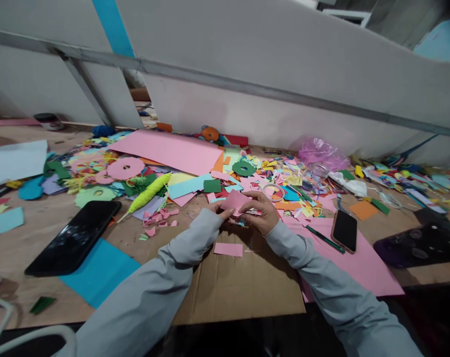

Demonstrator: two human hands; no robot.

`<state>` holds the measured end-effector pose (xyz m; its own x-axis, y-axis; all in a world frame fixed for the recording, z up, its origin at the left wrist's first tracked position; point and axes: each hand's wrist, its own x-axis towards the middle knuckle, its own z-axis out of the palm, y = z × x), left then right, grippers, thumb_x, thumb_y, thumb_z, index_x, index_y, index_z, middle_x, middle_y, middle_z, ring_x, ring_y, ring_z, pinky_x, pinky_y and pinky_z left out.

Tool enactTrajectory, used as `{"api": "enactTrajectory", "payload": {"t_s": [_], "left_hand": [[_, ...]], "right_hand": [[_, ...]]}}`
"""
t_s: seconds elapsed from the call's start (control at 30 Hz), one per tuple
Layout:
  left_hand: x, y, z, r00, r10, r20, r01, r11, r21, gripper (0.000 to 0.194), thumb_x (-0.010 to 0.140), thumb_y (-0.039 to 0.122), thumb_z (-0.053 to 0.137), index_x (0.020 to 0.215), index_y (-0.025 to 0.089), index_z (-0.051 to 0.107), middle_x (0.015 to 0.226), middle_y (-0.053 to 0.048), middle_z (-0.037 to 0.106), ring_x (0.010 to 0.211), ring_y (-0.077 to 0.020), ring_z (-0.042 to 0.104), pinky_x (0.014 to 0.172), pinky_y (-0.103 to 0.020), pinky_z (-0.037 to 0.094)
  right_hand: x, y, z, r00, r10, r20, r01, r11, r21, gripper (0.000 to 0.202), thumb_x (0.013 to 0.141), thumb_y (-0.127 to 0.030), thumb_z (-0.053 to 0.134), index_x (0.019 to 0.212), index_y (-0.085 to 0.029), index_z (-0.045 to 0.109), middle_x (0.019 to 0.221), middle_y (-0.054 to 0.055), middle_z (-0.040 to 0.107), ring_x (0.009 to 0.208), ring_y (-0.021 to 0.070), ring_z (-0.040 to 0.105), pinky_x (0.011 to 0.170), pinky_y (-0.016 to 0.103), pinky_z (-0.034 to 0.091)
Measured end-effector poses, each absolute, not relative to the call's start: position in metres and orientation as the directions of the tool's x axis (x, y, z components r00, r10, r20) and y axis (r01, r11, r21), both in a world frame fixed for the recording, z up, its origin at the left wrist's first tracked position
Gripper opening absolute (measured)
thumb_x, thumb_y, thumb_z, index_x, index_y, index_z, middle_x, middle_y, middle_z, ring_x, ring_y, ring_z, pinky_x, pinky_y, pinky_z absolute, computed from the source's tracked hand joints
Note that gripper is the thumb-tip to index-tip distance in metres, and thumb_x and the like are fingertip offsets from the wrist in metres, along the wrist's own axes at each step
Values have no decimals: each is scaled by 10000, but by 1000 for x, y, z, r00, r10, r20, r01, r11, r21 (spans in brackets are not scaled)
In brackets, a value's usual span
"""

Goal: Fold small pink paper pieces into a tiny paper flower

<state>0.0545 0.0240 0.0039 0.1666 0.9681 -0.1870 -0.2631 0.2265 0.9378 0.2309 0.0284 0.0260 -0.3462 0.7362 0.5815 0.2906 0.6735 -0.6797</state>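
Pink paper piece [234, 201] between both hands

Phone [73, 238] left of the hands, another phone [344, 230] right

A craft workshop: the wooden counter [42, 228] is strewn with coloured paper scraps [269, 178], big pink sheets [169, 148], and plain partition panels [247, 59] behind.

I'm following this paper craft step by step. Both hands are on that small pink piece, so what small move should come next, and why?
Probably press the fold flat with the thumbs. Both the left hand and the right hand pinch the small pink paper piece just above the cardboard sheet, and it looks partly bent rather than flat. Whether a crease is already there cannot be told.
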Motion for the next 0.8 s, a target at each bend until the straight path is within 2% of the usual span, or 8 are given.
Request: {"api": "enactTrajectory", "payload": {"t_s": [0.2,0.4,0.6,0.73,0.8], "left_hand": [[58,22,1,140,980,-142,-189,167,968,432,514,474,793,744,141,644,583,-14,652,479,-113,560,484,-228,440],[62,19,2,155,980,-125,-130,145,981,396,543,491,770,699,158,621,567,-8,647,430,-98,521,442,-218,403],[66,18,-4,137,989,-56,-143,75,987,447,571,490,758,849,153,661,649,-23,668,585,-142,589,560,-244,456],[64,21,-11,85,996,-22,-64,27,998,407,589,467,744,824,144,666,635,-21,657,582,-143,576,572,-246,444],[63,22,-13,69,998,-12,-16,13,1000,370,601,446,737,804,147,662,626,-18,655,575,-141,570,573,-244,438]], "right_hand": [[230,27,24,-248,850,464,310,523,-794,162,730,-337,711,707,-187,654,911,70,607,966,217,571,839,355,452],[228,27,20,-187,868,461,292,497,-817,177,726,-332,693,668,-190,604,725,22,571,714,156,535,669,298,439],[226,26,20,-148,864,481,267,503,-822,164,725,-290,695,655,-186,589,692,12,552,670,141,510,637,283,421],[226,26,17,-164,885,436,229,464,-856,168,729,-313,697,691,-182,599,725,12,561,676,135,518,634,272,430],[227,26,15,-166,904,394,213,423,-881,184,725,-331,702,783,-182,610,785,17,585,700,134,534,648,266,439]]}}
